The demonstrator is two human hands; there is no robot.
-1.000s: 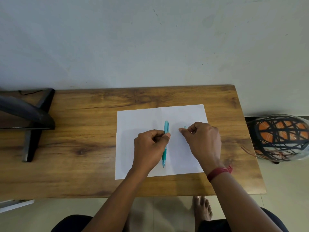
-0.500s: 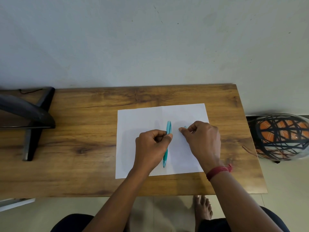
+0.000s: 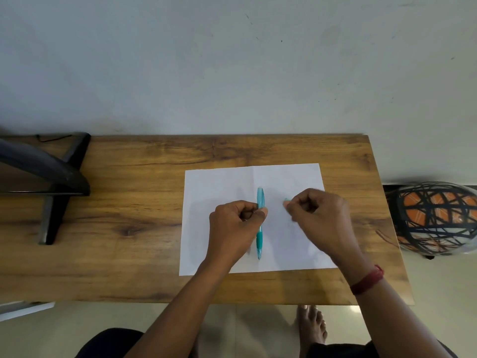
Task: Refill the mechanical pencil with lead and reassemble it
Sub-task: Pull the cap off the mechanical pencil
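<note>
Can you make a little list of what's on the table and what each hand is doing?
Surface: brown wooden table
Sheet: white paper, lying flat on the table
Pencil: teal plastic mechanical pencil, above the paper, tip toward the person
Left hand: grip closed on the pencil's middle
Right hand: pinches a small teal piece, apart from the pencil; too small to identify
Far left: black stand

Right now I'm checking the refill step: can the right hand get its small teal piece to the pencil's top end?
Probably yes: the right hand sits beside the pencil, whose top end pokes clear above the left hand.
</note>
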